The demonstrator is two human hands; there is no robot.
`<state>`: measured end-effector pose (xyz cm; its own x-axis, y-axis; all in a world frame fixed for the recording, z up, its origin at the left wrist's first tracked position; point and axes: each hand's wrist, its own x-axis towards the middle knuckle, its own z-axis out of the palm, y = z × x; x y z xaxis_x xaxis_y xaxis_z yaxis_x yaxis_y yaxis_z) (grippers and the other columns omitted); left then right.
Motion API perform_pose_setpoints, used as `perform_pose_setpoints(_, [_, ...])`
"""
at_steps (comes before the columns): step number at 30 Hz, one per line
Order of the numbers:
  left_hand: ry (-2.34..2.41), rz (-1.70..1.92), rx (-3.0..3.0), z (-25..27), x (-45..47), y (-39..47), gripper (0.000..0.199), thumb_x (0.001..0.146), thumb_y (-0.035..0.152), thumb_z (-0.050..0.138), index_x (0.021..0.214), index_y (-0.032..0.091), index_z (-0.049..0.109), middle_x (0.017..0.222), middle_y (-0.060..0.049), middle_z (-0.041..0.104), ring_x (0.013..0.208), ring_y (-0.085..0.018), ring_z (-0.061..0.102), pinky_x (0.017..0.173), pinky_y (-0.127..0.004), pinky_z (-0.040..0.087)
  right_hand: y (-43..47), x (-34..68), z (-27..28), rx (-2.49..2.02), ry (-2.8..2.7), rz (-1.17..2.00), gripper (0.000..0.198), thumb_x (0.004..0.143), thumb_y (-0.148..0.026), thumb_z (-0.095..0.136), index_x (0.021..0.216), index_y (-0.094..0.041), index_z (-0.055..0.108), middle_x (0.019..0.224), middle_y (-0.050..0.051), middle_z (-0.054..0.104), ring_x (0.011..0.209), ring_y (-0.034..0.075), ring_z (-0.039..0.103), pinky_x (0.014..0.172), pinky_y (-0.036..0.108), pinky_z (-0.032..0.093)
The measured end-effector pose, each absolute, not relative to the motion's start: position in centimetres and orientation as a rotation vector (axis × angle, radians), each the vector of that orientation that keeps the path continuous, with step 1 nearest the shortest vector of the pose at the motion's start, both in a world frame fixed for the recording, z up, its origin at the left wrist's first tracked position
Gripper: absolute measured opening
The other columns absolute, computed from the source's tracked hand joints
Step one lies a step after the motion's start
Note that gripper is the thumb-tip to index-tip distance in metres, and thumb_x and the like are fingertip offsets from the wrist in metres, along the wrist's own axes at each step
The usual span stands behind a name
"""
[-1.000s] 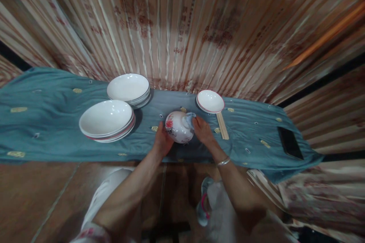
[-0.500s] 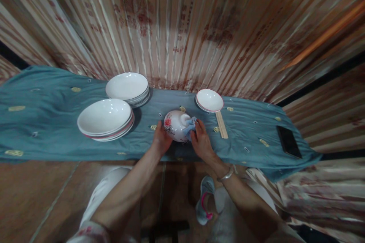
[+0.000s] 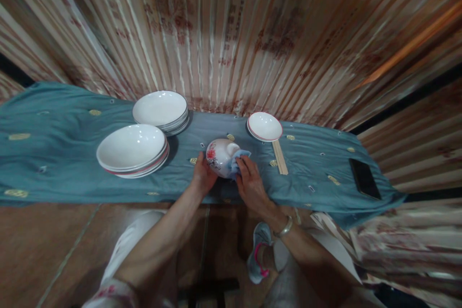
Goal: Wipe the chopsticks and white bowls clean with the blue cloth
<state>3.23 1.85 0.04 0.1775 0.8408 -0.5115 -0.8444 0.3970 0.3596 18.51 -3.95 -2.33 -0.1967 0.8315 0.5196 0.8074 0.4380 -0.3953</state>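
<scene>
A white bowl [image 3: 218, 156] with red flowers is tipped so that its outside and foot ring face me, just above the teal cloth. My left hand [image 3: 204, 174] grips its left edge, fingers partly hidden behind it. A light blue cloth [image 3: 236, 160] lies against the bowl's right side. My right hand [image 3: 251, 184] is closed on this cloth and presses it to the bowl. Right of the bowl, a small stack of red-rimmed bowls [image 3: 265, 126] stands beside a bundle of wooden chopsticks [image 3: 280, 158].
Two stacks of white dishes stand on the left, a front stack [image 3: 132, 148] and a back stack [image 3: 160, 108]. A dark phone [image 3: 364, 178] lies at the right end of the cloth-covered table [image 3: 72, 173]. A pleated curtain [image 3: 216, 33] hangs behind.
My right hand has shifted slightly left and down, moving the blue cloth over the bowl's right side. The left hand keeps its hold on the bowl.
</scene>
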Motion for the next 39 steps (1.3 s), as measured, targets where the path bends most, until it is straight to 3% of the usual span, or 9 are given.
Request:
perform_pose_setpoints(6, [0.707, 1.204, -0.014, 0.0, 3.3, 1.8, 0.052, 0.099, 0.041, 0.027, 0.111, 0.009, 0.066, 0.097, -0.013, 0.076, 0.108, -0.028, 0.066, 0.099, -0.044, 0.047, -3.4, 18.6, -0.7, -1.339, -2.112, -0.040, 0.046, 0.087, -0.004, 0.039, 0.129, -0.008, 0.055, 0.128, 0.020, 0.058, 0.122, 0.028, 0.049, 0.104, 0.050, 0.044])
perform_pose_setpoints(13, [0.674, 1.201, 0.032, -0.5, 3.3, 1.9, 0.052, 0.099, 0.041, 0.027, 0.118, 0.009, 0.064, 0.099, -0.013, 0.075, 0.107, -0.028, 0.066, 0.098, -0.045, 0.048, -2.7, 18.3, 1.0, -1.302, -2.125, 0.032, 0.043, 0.084, -0.003, 0.039, 0.121, -0.010, 0.062, 0.120, 0.016, 0.063, 0.113, 0.026, 0.053, 0.100, 0.046, 0.048])
perform_pose_setpoints(24, [0.602, 1.210, 0.069, 0.0, 3.5, 1.6, 0.052, 0.100, 0.039, 0.026, 0.124, 0.008, 0.060, 0.101, -0.013, 0.075, 0.108, -0.027, 0.066, 0.100, -0.043, 0.046, -1.5, 17.6, 1.0, -1.227, -2.111, 0.020, 0.041, 0.093, -0.009, 0.035, 0.127, -0.012, 0.057, 0.129, 0.017, 0.059, 0.126, 0.023, 0.051, 0.109, 0.043, 0.044])
perform_pose_setpoints(31, [0.641, 1.217, 0.056, 0.3, 3.7, 1.7, 0.053, 0.100, 0.039, 0.025, 0.119, 0.008, 0.063, 0.100, -0.013, 0.076, 0.111, -0.026, 0.065, 0.102, -0.042, 0.045, -1.1, 17.8, 1.0, -1.283, -2.192, -0.100, 0.045, 0.089, -0.003, 0.035, 0.130, -0.007, 0.054, 0.134, 0.019, 0.056, 0.131, 0.023, 0.049, 0.111, 0.039, 0.043])
perform_pose_setpoints(39, [0.645, 1.231, 0.018, 0.4, 3.9, 1.7, 0.051, 0.099, 0.040, 0.027, 0.119, 0.010, 0.063, 0.105, -0.012, 0.074, 0.116, -0.027, 0.062, 0.104, -0.043, 0.043, -0.6, 18.4, 1.4, -1.460, -2.263, -0.220, 0.042, 0.088, -0.002, 0.041, 0.127, -0.006, 0.056, 0.132, 0.022, 0.058, 0.124, 0.027, 0.053, 0.106, 0.044, 0.046])
